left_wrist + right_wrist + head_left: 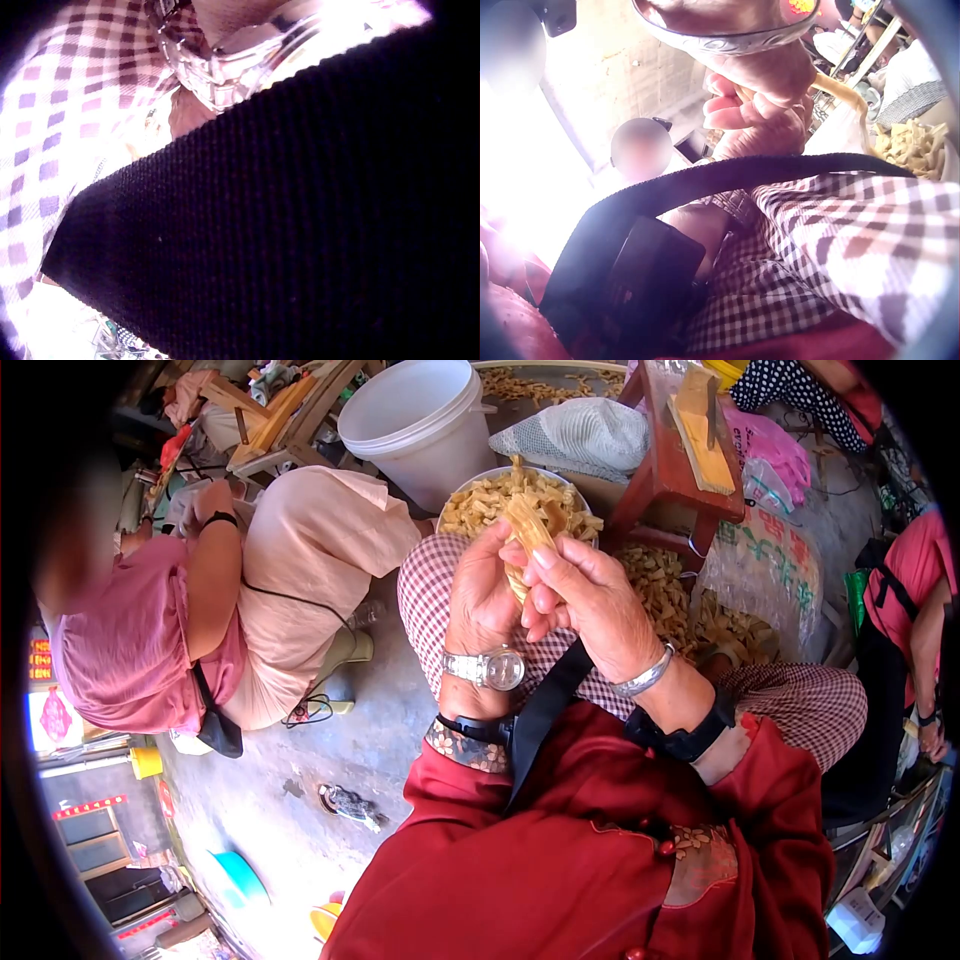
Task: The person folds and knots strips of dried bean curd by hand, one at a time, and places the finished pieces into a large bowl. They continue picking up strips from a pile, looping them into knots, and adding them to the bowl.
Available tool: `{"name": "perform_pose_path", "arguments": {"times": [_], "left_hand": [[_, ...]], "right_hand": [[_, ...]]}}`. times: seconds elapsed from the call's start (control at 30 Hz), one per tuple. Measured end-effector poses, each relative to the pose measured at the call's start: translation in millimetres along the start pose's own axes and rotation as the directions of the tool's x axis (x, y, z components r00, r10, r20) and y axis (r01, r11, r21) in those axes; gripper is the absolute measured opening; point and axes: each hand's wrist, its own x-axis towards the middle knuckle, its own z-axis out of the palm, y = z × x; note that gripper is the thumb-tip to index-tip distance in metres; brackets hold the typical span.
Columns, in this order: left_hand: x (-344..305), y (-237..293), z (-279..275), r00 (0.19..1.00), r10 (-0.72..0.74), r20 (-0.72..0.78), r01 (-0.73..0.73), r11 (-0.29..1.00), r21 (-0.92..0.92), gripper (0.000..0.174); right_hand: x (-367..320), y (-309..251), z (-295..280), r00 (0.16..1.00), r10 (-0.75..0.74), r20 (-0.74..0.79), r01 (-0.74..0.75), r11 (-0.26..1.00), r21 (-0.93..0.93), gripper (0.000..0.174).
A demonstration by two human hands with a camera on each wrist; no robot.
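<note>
Both hands meet above the lap in the head view, around a folded yellowish strip (532, 532). The left hand (485, 585), with a watch at its wrist, has its fingers curled round the strip's lower part. Thumb and fingers of the right hand (592, 592) pinch the strip from the other side. In the right wrist view the right hand (769, 79) holds a pale strip (844, 91) that sticks out past it. A dark strap (262, 225) covers most of the left wrist view. Just beyond the hands is a bowl of similar yellow pieces (478, 510).
A white bucket (415, 435) stands behind the bowl. To the right are a red wooden stool (665, 475) and a pile of yellowish pieces (655, 585). A person in pink (150, 620) sits at the left; another person's arm (925, 650) is at the far right.
</note>
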Motion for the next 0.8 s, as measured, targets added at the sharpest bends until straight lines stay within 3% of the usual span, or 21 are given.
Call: {"name": "perform_pose_path", "arguments": {"times": [0.4,0.6,0.7,0.8], "left_hand": [[3.4,1.2,-0.7,1.0,-0.004,-0.007,0.004,1.0,-0.02,0.022],[6.6,5.8,-10.5,0.983,-0.097,0.157,0.102,0.995,-0.025,0.021],[3.8,2.5,-2.0,0.999,-0.036,-0.025,0.036,0.999,0.008,0.021],[5.3,5.4,-6.1,0.998,-0.059,0.037,0.059,0.998,-0.012,0.021]], "right_hand": [[0.7,-1.8,-0.9,1.0,0.002,-0.004,-0.002,1.0,0.001,0.036],[0.2,-0.6,-2.6,1.0,0.01,-0.005,-0.01,1.0,0.004,0.036],[-0.4,-0.6,-3.9,1.0,0.012,-0.002,-0.012,1.0,0.015,0.036],[-0.1,-1.4,-3.4,1.0,0.012,0.001,-0.012,1.0,0.025,0.034]]}}
